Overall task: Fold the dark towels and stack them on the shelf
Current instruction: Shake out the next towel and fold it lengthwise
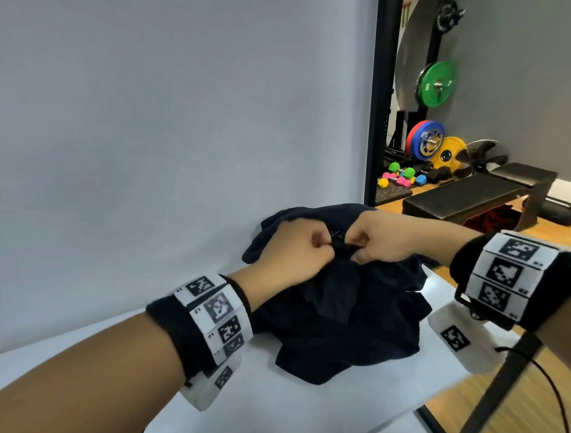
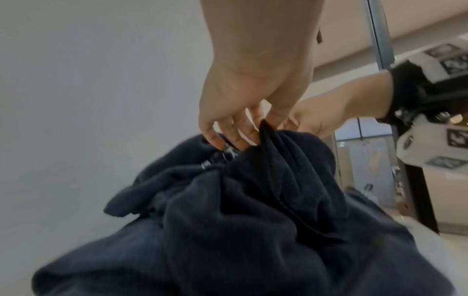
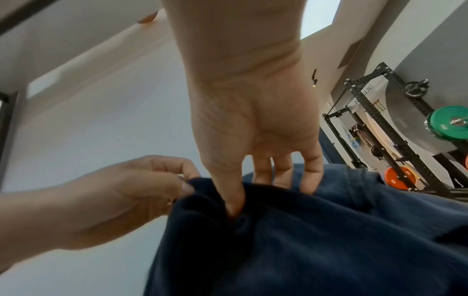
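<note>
A crumpled heap of dark navy towels (image 1: pixel 342 314) lies on a white surface (image 1: pixel 284 407) against a white backdrop. Both hands meet over the top of the heap. My left hand (image 1: pixel 298 248) pinches a raised fold of towel (image 2: pixel 266 132) between thumb and fingers. My right hand (image 1: pixel 379 239) pinches the same fold just beside it, thumb pressed into the cloth (image 3: pixel 235 208), other fingers lying behind the fabric. The lifted fold hangs a little above the rest of the pile (image 3: pixel 329 250). No shelf is in view.
The white backdrop (image 1: pixel 145 140) rises right behind the towels. To the right stand a black frame post (image 1: pixel 376 116), a weight bench (image 1: pixel 471 197), coloured weight plates (image 1: pixel 435 84) and small dumbbells (image 1: pixel 402 178) on a wooden floor. The surface's right edge (image 1: pixel 445 389) runs close by my right wrist.
</note>
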`<state>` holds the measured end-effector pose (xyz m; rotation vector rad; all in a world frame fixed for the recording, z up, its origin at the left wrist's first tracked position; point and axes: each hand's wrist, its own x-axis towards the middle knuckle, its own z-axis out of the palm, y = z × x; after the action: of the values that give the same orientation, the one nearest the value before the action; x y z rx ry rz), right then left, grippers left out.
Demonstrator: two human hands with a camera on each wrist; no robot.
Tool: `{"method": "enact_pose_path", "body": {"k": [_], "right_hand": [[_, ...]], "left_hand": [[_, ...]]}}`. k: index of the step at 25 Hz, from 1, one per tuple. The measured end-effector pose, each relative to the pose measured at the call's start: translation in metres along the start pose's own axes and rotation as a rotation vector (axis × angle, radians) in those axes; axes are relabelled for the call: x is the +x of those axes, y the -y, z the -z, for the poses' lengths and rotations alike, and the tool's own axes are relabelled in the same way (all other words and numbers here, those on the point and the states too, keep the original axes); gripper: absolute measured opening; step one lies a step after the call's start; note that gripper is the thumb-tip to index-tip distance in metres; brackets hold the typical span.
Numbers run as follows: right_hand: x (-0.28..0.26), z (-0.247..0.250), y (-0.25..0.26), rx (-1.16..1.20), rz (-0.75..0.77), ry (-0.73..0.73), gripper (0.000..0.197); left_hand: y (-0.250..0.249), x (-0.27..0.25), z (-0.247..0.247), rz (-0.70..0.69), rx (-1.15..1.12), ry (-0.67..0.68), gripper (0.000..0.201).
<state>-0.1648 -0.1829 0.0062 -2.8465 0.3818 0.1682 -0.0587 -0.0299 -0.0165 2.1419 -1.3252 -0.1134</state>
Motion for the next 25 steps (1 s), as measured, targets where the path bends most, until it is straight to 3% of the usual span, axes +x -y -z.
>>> {"method": "enact_pose_path", "body": {"k": [1, 3, 5, 11, 18, 22, 25], "right_hand": [[0.001, 0.009, 0.005, 0.096, 0.002, -0.115, 0.021], [0.005, 0.035, 0.019, 0.316, 0.003, -0.393, 0.016], [0.009, 0.063, 0.032, 0.393, 0.023, -0.539, 0.014], [0.02, 0.101, 0.046, 0.267, -0.07, -0.611, 0.027], [0.029, 0.117, 0.057, 0.451, -0.091, -0.632, 0.023], [0.039, 0.114, 0.062, 0.57, -0.14, -0.596, 0.029], [0.054, 0.107, 0.087, 0.853, -0.034, -0.536, 0.013]], "left_hand": [[-0.002, 0.005, 0.013, 0.004, -0.102, -0.11, 0.007], [-0.01, 0.015, 0.049, 0.019, -0.37, -0.29, 0.008], [-0.017, 0.02, 0.088, -0.004, -0.473, -0.406, 0.011], [0.0, -0.007, 0.206, -0.078, -0.396, -0.648, 0.009], [0.101, -0.061, 0.299, 0.153, -0.218, -0.785, 0.017], [0.148, -0.102, 0.333, 0.342, -0.179, -0.942, 0.021], [0.164, -0.127, 0.337, 0.363, -0.15, -0.885, 0.018]]}}
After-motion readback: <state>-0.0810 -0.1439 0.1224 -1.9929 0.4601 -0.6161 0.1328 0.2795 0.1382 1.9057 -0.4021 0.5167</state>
